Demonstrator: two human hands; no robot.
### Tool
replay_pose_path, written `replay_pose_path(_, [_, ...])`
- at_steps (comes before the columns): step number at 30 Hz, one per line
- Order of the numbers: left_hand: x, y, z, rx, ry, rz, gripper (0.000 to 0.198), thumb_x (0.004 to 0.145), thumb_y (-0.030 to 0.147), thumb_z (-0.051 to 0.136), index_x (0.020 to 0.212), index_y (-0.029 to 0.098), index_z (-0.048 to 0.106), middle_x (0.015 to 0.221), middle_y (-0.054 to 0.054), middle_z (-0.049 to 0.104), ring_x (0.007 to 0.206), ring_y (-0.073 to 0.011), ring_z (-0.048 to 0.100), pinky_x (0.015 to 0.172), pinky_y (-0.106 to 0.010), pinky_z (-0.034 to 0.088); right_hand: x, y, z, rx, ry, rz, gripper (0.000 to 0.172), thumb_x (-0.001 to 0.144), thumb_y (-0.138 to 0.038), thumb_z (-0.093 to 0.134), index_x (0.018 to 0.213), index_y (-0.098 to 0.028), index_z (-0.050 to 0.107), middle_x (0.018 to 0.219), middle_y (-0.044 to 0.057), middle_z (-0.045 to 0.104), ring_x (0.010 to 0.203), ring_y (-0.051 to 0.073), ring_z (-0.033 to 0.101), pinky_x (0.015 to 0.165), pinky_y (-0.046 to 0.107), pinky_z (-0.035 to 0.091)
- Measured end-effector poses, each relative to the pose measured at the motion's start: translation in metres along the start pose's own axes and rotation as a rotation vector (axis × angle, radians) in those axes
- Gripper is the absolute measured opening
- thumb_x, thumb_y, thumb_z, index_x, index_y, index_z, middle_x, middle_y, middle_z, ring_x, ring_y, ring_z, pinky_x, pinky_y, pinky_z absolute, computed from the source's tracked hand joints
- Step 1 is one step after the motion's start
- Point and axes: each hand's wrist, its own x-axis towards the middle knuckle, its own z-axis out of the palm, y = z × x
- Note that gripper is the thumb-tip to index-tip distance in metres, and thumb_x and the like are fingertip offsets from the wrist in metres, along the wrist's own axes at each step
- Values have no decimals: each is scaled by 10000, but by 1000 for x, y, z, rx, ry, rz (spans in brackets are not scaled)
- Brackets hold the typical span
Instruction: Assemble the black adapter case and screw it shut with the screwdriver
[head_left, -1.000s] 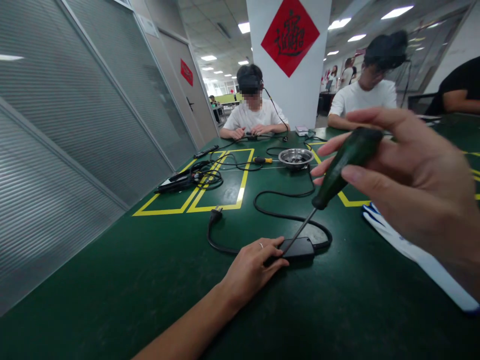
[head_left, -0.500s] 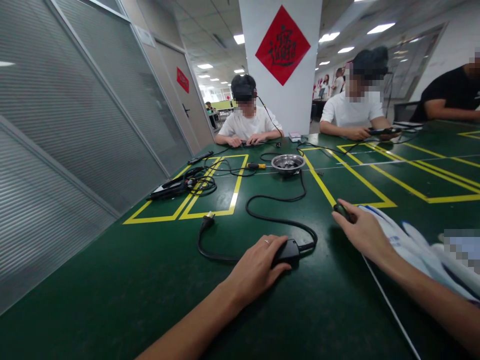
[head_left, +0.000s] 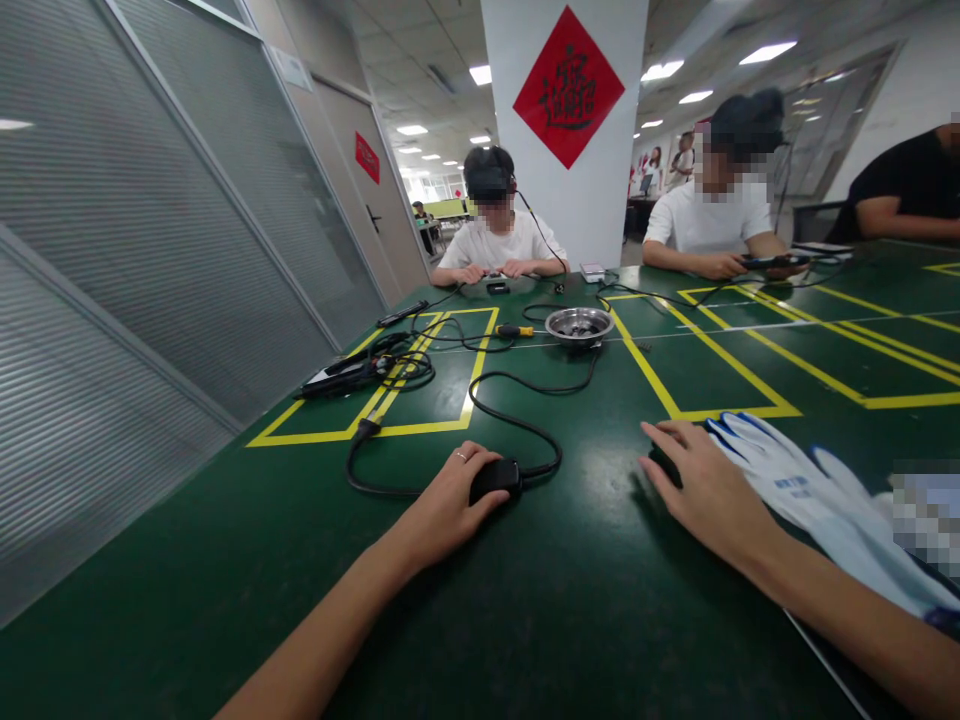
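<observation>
My left hand (head_left: 456, 500) wraps over a black power adapter (head_left: 496, 481) on the green table, thumb on its near side. From its right end a black cable (head_left: 551, 440) curves back toward a metal bowl (head_left: 579, 326). On its left a shorter cord loops round to a mains plug (head_left: 367, 428). My right hand (head_left: 694, 470) curls over a small dark object (head_left: 666, 466) at the table surface; the fingers hide most of it, so its kind is unclear. White work gloves (head_left: 795, 485) with blue edging lie just right of that hand.
A yellow-and-black screwdriver (head_left: 514, 331) lies left of the bowl, which holds small dark pieces. Coiled black cables (head_left: 409, 370) and dark devices sit at the left. Yellow tape (head_left: 300, 439) marks rectangles on the table. Two people in headsets work across from me; another sits far right.
My left hand has slid the adapter left, carrying plug and cable along and shifting the cable's bend. My right hand has moved slightly left and nearer, with the dark object lower under its fingers.
</observation>
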Motion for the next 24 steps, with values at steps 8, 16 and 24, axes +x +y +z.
replay_pose_path(8, [-2, 2, -7, 49, -8, 79, 364, 905, 321, 554, 1259, 252, 502, 1172, -75, 505, 1056, -237, 521, 961, -405, 438, 19, -70, 27, 96, -174, -407, 437, 915, -267, 382, 1345, -227, 451, 1363, 62, 518, 1245, 227, 463, 1039, 439, 413])
replay_pose_path(16, [-6, 20, -4, -22, 88, 48, 404, 881, 359, 604, 1252, 245, 491, 1158, -61, 516, 1056, -231, 530, 952, -395, 444, 17, -81, 31, 141, -144, -341, 510, 915, -392, 381, 1375, -172, 397, 1368, 112, 499, 1255, 256, 455, 1044, 469, 412])
replay_pose_path(24, [-10, 42, 14, -12, 64, 54, 443, 838, 373, 658, 1232, 251, 497, 1165, -61, 513, 1048, -236, 543, 936, -395, 467, 12, -34, 22, 89, -117, -177, 434, 904, -233, 369, 1320, -148, 460, 1329, 138, 508, 1252, 267, 445, 1065, 508, 356])
